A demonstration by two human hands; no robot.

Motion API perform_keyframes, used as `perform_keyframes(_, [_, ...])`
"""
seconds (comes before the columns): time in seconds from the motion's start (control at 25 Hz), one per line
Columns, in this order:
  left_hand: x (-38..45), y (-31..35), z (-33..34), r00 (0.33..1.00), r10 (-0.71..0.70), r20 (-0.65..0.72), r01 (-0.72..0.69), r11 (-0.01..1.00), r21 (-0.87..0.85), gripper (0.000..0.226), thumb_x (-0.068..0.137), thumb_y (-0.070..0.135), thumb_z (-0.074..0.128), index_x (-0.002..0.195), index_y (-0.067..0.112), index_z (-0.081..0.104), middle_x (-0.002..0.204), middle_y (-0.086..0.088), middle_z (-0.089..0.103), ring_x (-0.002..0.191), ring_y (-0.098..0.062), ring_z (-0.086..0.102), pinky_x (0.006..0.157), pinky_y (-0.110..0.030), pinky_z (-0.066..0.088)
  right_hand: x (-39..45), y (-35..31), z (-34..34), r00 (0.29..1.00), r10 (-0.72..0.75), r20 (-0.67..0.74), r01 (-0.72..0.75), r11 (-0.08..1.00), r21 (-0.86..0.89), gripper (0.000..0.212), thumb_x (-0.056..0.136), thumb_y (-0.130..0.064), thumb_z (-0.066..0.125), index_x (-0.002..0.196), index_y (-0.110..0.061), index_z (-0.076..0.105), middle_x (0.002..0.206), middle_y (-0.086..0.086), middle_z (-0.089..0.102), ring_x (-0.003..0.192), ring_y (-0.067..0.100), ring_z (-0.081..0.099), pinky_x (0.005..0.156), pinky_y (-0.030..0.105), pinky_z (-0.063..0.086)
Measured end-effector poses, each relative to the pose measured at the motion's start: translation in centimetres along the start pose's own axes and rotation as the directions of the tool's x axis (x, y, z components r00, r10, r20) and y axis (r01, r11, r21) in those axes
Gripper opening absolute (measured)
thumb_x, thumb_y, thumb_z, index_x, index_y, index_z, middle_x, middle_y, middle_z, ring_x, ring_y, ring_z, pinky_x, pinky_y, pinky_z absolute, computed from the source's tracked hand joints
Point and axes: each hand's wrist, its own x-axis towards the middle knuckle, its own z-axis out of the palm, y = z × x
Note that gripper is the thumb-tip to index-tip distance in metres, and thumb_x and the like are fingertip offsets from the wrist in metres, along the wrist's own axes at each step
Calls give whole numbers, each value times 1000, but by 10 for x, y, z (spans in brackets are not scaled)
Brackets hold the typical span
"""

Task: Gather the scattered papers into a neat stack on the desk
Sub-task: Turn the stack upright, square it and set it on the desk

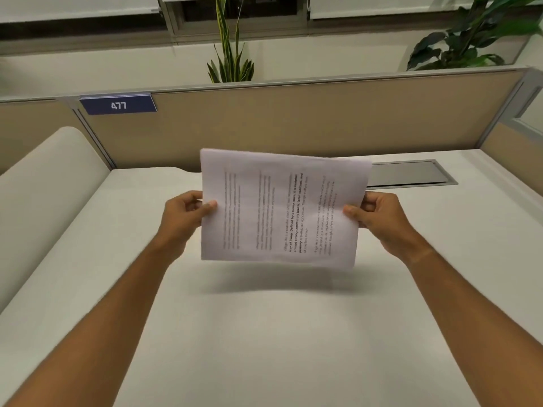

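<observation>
Two hands, left hand [188, 208] and right hand [374, 210], pinch the printed sheets [282, 207] by opposite short edges, long axis crosswise above the desk [264, 333].

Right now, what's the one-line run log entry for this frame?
left hand: grips papers | right hand: grips papers | papers: held above desk | stack: not set down

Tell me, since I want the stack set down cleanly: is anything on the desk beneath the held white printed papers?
Nothing visible. The white printed papers, pinched by the left hand and right hand, hang above bare white desk surface; only their shadow lies below.
</observation>
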Motion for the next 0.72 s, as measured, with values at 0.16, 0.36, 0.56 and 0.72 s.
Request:
perform_keyframes(0.16, [-5,-12,11,986,138,-92,-130,987,96,8,86,11,69,84,19,68,93,4,76,86,-18,73,76,-31,58,-4,-1,10,993,-100,-63,93,990,-104,25,86,-6,72,94,-30,71,93,-13,76,87,14,74,75,26,60])
perform_keyframes(0.36, [-16,-38,13,991,104,-87,-95,990,109,16,87,15,68,90,31,68,89,20,75,85,-5,72,65,-16,56,-10,20,12,998,-59,-30,56,995,-85,25,87,-7,71,95,-30,72,90,-17,78,85,9,74,73,22,60])
perform_keyframes(0.56, [-23,-55,23,998,11,-58,-7,998,55,23,89,13,67,96,35,68,89,23,75,83,-2,72,60,-14,55,-19,42,18,999,42,-35,-44,996,-74,19,88,-6,69,103,-19,71,84,-18,77,83,3,74,68,19,59])
perform_keyframes(0.72, [-13,-49,24,985,-146,-88,147,989,3,15,88,9,67,95,22,71,93,2,77,83,-20,74,74,-36,59,-11,31,13,993,44,-112,-48,998,-29,14,89,-17,71,101,-24,68,94,-7,78,82,7,74,65,18,58])
